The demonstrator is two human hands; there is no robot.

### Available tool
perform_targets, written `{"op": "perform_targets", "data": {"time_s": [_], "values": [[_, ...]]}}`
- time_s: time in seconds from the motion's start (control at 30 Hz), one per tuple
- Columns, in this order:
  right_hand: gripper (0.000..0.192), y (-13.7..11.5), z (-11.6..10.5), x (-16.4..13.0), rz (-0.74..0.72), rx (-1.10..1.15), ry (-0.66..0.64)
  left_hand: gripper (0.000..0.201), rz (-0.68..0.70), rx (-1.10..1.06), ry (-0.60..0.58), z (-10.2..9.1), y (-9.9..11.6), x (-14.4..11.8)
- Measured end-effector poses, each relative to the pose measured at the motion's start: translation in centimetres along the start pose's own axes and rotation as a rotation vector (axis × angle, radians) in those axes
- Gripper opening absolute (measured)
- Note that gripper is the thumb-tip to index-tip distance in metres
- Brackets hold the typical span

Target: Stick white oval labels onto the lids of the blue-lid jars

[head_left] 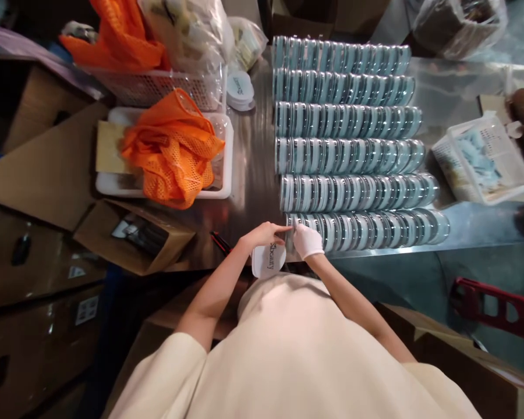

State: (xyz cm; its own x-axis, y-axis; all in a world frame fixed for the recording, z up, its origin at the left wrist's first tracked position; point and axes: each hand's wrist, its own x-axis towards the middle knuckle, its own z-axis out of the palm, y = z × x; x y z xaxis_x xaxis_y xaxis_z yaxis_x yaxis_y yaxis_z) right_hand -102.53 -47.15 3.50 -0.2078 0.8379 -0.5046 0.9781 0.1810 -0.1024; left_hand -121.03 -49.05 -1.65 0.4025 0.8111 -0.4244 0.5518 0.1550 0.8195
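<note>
Several long rows of round compact cases stand on edge on the metal table (253,174). The nearest row (375,228) runs along the table's front edge. My bare left hand (264,234) reaches to the left end of that row, fingertips touching the first case. My right hand (307,240), in a white glove, rests on the same end of the row, right beside the left hand. A white round lid printed "Beauty" (268,259) lies just below my left hand at the table edge; whether a hand holds it I cannot tell.
A white tray with orange mesh bags (172,148) sits at the left, a mesh basket (152,87) behind it. A stack of white lids (240,90) is at the back. A clear plastic box (484,157) stands at the right. Cardboard boxes (133,233) line the left side.
</note>
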Motion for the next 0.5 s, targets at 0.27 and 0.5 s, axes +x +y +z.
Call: {"op": "perform_targets", "data": {"time_s": [0.27, 0.5], "values": [[0.035, 0.0, 5.5, 0.4, 0.002, 0.281, 0.036, 0.071, -0.003, -0.380, 0.026, 0.3, -1.7, -0.2], [0.036, 0.1, 6.9, -1.2, 0.048, 1.075, -0.218, 0.068, -0.062, -0.333, 0.018, 2.5, -3.6, -0.3]]}}
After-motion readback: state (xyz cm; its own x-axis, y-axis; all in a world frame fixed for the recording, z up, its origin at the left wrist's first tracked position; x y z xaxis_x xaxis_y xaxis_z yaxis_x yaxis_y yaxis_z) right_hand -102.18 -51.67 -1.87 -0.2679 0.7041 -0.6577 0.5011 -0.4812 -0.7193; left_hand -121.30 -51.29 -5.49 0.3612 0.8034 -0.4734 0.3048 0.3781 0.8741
